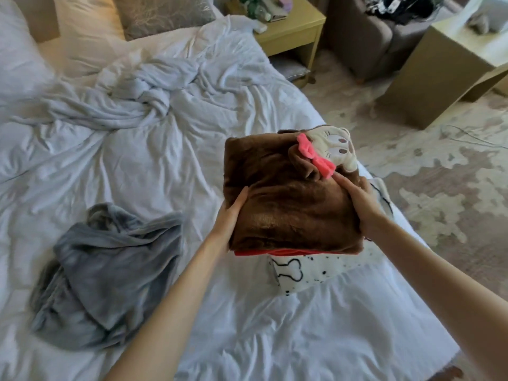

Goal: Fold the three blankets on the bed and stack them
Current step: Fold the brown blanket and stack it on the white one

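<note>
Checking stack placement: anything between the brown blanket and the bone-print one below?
Nothing visible. Left hand and right hand hold the brown blanket right over the bone-print blanket; the grey blanket lies crumpled off to the left.

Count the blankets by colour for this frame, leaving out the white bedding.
brown blanket, folded, held in both hands: 1
white blanket with black print, beneath the brown one: 1
grey blanket, crumpled: 1
Total: 3
</note>
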`<act>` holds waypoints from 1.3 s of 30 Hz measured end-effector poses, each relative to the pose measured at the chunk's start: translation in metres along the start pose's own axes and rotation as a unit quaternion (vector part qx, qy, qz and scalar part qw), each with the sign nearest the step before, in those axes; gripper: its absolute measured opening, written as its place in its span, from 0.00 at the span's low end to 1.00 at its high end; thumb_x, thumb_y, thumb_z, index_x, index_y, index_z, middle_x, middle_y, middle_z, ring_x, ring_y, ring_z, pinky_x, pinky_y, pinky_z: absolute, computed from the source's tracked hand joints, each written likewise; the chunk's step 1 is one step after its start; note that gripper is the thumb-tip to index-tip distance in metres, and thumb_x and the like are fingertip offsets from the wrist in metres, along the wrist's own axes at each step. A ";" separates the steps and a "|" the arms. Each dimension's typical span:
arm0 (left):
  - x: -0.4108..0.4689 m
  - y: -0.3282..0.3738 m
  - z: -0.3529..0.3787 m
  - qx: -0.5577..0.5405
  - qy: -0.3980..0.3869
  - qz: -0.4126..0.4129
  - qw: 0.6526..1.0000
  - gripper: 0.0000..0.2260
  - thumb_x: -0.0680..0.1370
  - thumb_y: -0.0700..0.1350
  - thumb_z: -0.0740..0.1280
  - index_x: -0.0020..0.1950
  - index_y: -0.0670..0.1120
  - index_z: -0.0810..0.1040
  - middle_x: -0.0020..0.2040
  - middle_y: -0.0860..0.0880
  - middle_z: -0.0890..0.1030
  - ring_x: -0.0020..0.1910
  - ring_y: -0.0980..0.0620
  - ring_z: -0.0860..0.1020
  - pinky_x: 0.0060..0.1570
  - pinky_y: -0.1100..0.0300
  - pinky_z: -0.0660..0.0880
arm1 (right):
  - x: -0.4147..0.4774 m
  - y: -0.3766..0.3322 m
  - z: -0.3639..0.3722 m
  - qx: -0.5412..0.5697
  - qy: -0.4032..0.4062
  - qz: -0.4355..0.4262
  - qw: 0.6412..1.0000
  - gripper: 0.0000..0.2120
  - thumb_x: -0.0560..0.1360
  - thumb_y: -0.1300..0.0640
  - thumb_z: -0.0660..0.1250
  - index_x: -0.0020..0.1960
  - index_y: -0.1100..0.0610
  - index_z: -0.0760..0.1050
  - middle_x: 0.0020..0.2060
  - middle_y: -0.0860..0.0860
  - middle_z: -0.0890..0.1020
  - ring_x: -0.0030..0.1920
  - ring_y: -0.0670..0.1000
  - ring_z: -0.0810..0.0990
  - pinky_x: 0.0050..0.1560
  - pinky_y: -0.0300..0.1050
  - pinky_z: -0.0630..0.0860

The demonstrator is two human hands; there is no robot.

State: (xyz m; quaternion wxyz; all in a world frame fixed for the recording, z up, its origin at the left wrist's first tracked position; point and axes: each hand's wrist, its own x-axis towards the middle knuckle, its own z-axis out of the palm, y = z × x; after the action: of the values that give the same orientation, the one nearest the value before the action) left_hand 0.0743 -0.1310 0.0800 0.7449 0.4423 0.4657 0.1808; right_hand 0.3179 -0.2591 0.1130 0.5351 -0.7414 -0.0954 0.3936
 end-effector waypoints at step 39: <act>-0.081 -0.084 -0.097 0.242 0.378 -0.041 0.893 0.06 0.79 0.47 0.64 0.46 0.46 0.78 0.43 0.46 0.83 0.48 0.43 0.80 0.46 0.53 0.72 | -0.051 0.043 0.126 -0.464 -0.230 -0.355 0.778 0.19 0.76 0.51 0.66 0.64 0.55 0.70 0.60 0.52 0.71 0.56 0.55 0.74 0.51 0.45 0.70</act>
State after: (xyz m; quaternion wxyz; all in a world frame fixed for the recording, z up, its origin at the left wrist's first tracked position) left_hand -0.0612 -0.1844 0.0372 0.3893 0.4876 0.7592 0.1854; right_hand 0.1850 -0.2148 0.0851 0.1899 -0.7007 -0.6435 0.2428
